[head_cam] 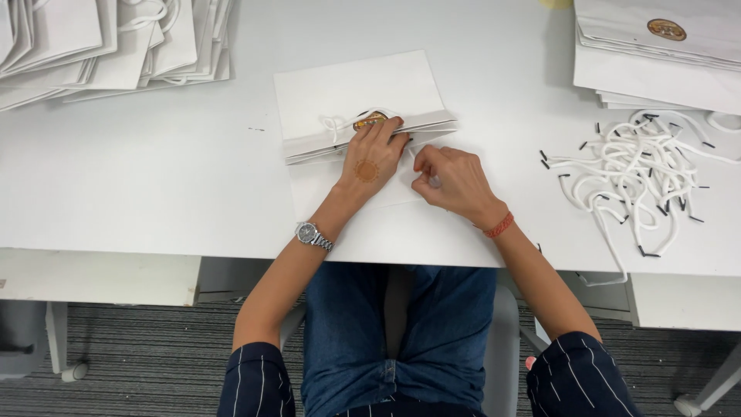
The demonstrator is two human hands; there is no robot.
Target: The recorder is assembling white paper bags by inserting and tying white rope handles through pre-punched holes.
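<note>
Head view shows a flat white paper bag (pixel 359 96) mid-table, its round gold label under the left hand (pixel 372 158), which presses flat on it. Beside it, the right hand (pixel 451 181) pinches a white cord (pixel 333 123). Loose cords (pixel 633 177) lie right; bag stacks (pixel 116 42) sit top left and right.

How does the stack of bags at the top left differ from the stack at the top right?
The left stack is fanned out and loose; the right stack lies squarer. Cord handles show on the left stack's bags; on the right stack I see none. The right stack's top bag shows a gold oval emblem; the left stack shows none. Both are flat white paper bags.
</note>
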